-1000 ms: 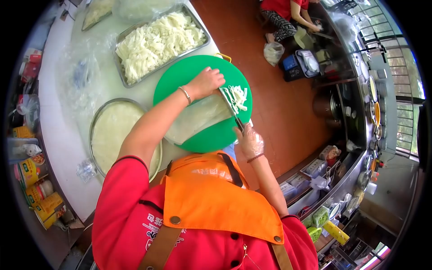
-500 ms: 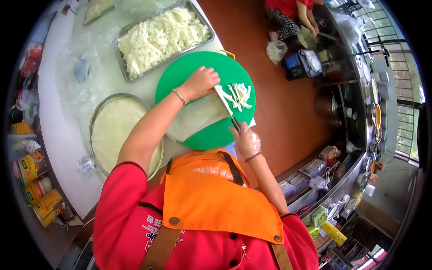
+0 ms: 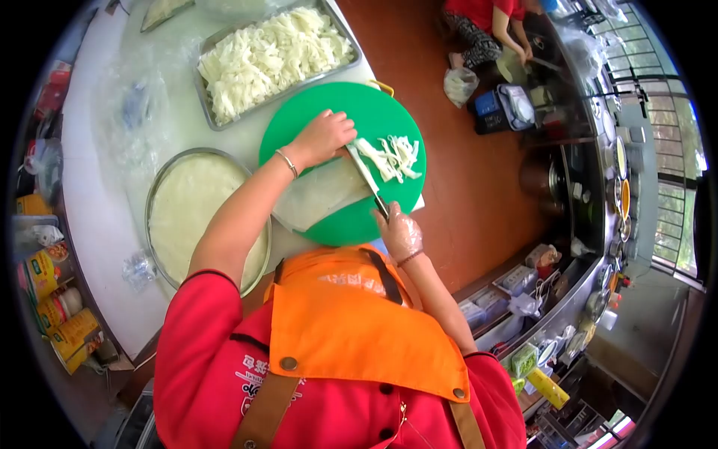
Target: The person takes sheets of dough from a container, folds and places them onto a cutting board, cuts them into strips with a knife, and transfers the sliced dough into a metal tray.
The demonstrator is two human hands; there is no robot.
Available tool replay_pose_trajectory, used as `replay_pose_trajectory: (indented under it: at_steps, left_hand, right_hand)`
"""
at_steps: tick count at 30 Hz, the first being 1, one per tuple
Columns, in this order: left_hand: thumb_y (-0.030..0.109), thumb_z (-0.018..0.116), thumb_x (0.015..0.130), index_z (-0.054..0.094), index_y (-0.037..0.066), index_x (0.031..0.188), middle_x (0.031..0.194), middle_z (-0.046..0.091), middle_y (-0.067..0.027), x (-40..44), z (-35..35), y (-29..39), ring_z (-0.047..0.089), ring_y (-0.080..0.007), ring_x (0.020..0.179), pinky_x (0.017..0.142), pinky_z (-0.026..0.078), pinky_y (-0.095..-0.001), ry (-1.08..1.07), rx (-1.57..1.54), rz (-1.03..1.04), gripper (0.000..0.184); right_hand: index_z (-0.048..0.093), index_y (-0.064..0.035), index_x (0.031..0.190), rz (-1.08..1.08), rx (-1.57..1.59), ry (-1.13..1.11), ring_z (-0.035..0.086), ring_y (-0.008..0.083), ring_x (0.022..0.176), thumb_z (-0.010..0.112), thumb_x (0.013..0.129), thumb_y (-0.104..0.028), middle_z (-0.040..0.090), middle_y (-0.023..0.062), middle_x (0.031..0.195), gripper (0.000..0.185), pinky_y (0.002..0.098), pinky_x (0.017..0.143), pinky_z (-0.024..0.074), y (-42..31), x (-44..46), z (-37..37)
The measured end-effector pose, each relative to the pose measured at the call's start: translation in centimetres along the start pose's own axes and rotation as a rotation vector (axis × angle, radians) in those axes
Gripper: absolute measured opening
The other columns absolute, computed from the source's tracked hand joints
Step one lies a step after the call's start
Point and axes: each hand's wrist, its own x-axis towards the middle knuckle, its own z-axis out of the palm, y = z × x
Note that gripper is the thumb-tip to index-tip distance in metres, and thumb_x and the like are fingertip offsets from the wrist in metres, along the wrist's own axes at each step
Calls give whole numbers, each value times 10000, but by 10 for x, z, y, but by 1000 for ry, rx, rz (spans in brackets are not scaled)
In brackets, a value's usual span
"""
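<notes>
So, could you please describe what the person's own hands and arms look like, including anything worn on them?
The left hand shows no glove, with a thin silvery bracelet at the wrist. The right hand wears a clear plastic glove, with a thin dark reddish bracelet at the wrist. Both arms have short red sleeves with dark edging.

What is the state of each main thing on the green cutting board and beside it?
Left hand: bare, fingers bent
Right hand: gloved, closed on knife
Knife: held, blade beside pale sheet
Pale sheet: partly cut
Strips: cut, loose
Green cutting board: partly covered
Rectangular tray: heaped full
Round pan: holds uncut layer
</notes>
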Motion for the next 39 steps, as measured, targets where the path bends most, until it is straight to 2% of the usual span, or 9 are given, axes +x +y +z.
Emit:
replay_pose_trajectory:
  at_steps: [4, 7, 11, 16, 20, 23, 27, 31, 39]
  left_hand:
    - [234, 793, 716, 546, 114, 857, 908, 552, -41, -8, -34, 10, 536, -248, 975, 828, 416, -404, 54, -45, -50, 309]
    - [220, 793, 708, 542, 110, 857, 907, 546, -46, -21, -5, 3, 533, -253, 971, 825, 412, -402, 87, 39, -17, 312]
    - [201, 792, 700, 537, 108, 856, 910, 545, -49, -24, -26, 3, 532, -256, 968, 825, 410, -402, 83, -18, -59, 313]
    - [209, 790, 702, 539, 106, 854, 911, 548, -47, -32, -15, 4, 534, -251, 971, 822, 411, -405, 50, 55, -34, 311]
    - [221, 791, 700, 546, 107, 858, 908, 548, -45, -37, -28, 3, 535, -248, 972, 818, 415, -404, 55, 3, -80, 313]
    - [236, 794, 701, 549, 108, 862, 906, 546, -45, -48, -12, 9, 535, -247, 971, 817, 414, -404, 33, -9, -68, 319]
    - [251, 796, 699, 550, 107, 869, 914, 546, -46, -46, -38, 7, 534, -248, 969, 818, 411, -405, 46, -9, -75, 332]
    - [231, 802, 684, 552, 107, 879, 928, 543, -45, -57, -20, 4, 531, -249, 971, 821, 410, -406, 31, 4, -46, 340]
    - [248, 790, 702, 561, 114, 886, 924, 537, -45, -67, -24, 8, 529, -246, 977, 832, 409, -396, 32, 27, -47, 323]
  right_hand:
    - [505, -10, 977, -12, 7, -45, 626, 478, 706, 598, 971, -387, 650, 275, 794, 388, 549, 617, 505, -29, -13, -46]
    - [514, -29, 976, 31, 0, -145, 644, 450, 680, 623, 960, -353, 663, 252, 789, 343, 539, 584, 508, -16, -5, -11]
    - [499, -6, 964, -99, 32, -19, 629, 481, 713, 610, 970, -352, 643, 275, 767, 363, 540, 611, 508, -34, -15, -44]
    - [512, -8, 963, -6, 58, -139, 633, 460, 687, 635, 957, -317, 643, 262, 753, 333, 536, 575, 494, -29, -8, -12]
    - [515, -6, 961, -91, 75, -47, 621, 479, 688, 620, 966, -346, 635, 275, 751, 356, 536, 591, 498, -41, -23, -38]
    - [528, -17, 968, -33, 64, -136, 635, 458, 681, 631, 960, -319, 646, 254, 742, 319, 529, 583, 503, -26, -14, -2]
    - [527, -6, 956, -131, 47, -50, 628, 478, 702, 614, 968, -347, 634, 277, 755, 352, 536, 604, 503, -49, -21, -42]
    - [514, -18, 961, -62, 132, -138, 617, 476, 681, 628, 960, -338, 640, 264, 757, 339, 545, 579, 484, -33, -15, 1]
    - [527, -18, 987, -23, 107, -186, 632, 474, 713, 614, 963, -342, 648, 284, 774, 336, 560, 593, 482, -43, -31, -16]
